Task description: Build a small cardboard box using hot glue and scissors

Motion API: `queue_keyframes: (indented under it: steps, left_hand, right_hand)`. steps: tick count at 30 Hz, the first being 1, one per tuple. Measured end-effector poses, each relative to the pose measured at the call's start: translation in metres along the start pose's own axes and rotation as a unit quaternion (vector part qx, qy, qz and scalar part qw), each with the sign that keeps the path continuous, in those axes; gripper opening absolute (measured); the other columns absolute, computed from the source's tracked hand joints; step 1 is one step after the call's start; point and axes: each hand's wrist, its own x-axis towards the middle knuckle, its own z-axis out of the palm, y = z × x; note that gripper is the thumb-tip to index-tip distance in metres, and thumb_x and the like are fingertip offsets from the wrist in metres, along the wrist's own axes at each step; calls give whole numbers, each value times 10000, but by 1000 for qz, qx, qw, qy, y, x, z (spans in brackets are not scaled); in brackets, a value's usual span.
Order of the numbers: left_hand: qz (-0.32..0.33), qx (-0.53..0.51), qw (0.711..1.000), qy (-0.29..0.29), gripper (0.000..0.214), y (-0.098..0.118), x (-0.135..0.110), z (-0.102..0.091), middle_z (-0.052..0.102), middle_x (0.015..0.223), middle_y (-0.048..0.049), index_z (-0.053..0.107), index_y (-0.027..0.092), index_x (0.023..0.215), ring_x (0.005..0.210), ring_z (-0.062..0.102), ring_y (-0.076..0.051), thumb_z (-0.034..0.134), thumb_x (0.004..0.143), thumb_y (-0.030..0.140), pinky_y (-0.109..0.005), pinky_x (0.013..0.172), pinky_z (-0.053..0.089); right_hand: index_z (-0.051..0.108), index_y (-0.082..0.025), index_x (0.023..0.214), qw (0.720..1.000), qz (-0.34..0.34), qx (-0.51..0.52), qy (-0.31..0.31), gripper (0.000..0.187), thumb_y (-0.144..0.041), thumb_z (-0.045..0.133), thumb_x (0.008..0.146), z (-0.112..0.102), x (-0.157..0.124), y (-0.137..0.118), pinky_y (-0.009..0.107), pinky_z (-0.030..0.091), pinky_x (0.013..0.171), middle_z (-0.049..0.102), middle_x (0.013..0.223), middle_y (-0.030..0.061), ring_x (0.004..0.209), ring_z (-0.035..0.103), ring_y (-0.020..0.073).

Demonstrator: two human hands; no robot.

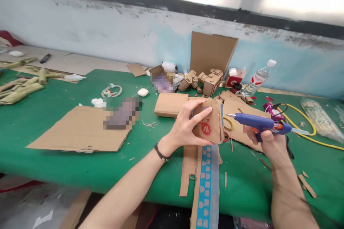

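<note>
Pinches folded brown cardboard piece [211, 123], probably light and stiff, by its side with left fingers [193, 105]; clasps blue plastic glue gun [258, 122] in right fingers [264, 136].

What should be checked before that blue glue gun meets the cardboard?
1. Left hand grips the cardboard piece: ok.
2. Right hand holds the glue gun by its handle: ok.
3. Nozzle points at the piece, not touching it: ok.
4. Left fingers away from the nozzle: ok.
5. Gun heated and plugged in: cannot tell.
</note>
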Motion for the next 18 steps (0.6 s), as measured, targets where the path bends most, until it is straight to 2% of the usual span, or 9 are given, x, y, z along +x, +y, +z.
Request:
queue_keyframes:
  steps: [3,7,10,14,16,18]
  left_hand:
    - [12,1,1000,10,1309,2,2,-1,527,1669,-217,330,365,1845,1542,584,-466,905,782,868,-719,1291,513]
    - [2,-13,1000,13,1313,2,-1,3,504,1691,-219,326,371,1845,1566,561,-475,915,777,858,-711,1296,514]
    - [-36,-46,998,30,1263,0,-7,8,475,1720,-213,321,379,1838,1595,540,-471,904,815,835,-706,1301,513]
    - [-99,-106,987,74,1243,-5,-14,17,476,1725,-225,373,353,1809,1617,532,-485,846,805,913,-703,1311,502]
    - [-133,-138,977,97,1219,-6,-16,22,486,1729,-228,414,331,1786,1629,525,-487,807,810,947,-695,1334,478]
    - [-172,-182,960,122,1164,-5,-15,25,495,1737,-225,444,315,1765,1638,525,-471,773,845,947,-667,1349,467]
  right_hand:
    - [830,-251,992,997,-23,71,36,767,-996,677,889,1,9,3,356,370,490,756,948,38,432,427,85]
    - [824,-271,996,986,-16,152,71,631,-886,690,965,5,20,1,349,381,500,741,989,23,423,408,63]
    - [815,-278,1027,984,-6,156,87,579,-838,666,1008,5,23,3,352,426,515,739,1080,29,463,436,72]
    - [772,-298,1124,991,2,109,81,524,-789,598,1070,-2,26,13,404,580,619,778,1249,74,560,570,133]
    - [745,-286,1154,994,15,84,66,536,-782,551,1095,-5,27,20,413,615,655,798,1154,84,564,584,153]
    - [724,-256,1151,995,31,73,54,577,-785,496,1116,-9,28,27,417,634,667,768,922,48,504,529,149]
